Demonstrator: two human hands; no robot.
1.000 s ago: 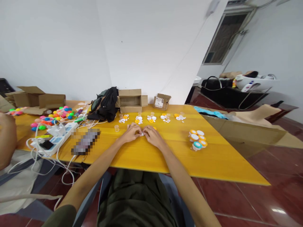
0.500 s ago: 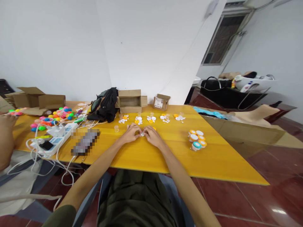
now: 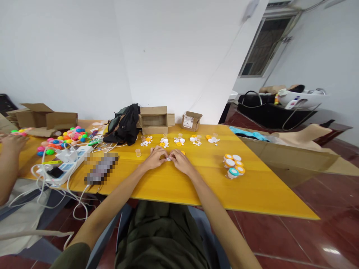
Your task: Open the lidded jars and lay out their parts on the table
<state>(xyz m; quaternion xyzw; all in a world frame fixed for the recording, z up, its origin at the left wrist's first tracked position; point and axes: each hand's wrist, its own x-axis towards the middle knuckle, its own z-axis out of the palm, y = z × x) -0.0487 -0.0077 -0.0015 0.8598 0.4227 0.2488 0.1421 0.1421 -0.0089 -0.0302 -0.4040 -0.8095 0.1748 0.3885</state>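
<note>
Small white parts [image 3: 168, 159] are seen, in the head view, between the fingertips of both hands, low over the near middle of the table [image 3: 210, 186]; their exact form is too small to be told. By the left hand [image 3: 155, 158] they are pinched from one side, with the fingers bent and narrow; by the right hand [image 3: 179, 160] they are pinched from the other, in the same narrow grip. Just behind the right hand, an orange piece [image 3: 183, 152] is partly hidden.

The table is covered with a smooth, yellow-brown surface, on which light is softly reflected. Near the left hand, a clear cup [image 3: 138, 152] of rounded shape is placed. Farther back, round orange rings [image 3: 178, 144] and white discs [image 3: 182, 141] are laid in small clusters, with transparent cups beside them. To the right, transparent jars are grouped closely, and by flat round lids [image 3: 230, 163] they are topped, orange, white and teal.

Against the wall, an open box [image 3: 154, 124] of matt brown cardboard is set, and next to it a soft, wrinkled black bag [image 3: 126, 125] is slumped. At left, glossy coloured balls [image 3: 49, 151] are heaped.
</note>
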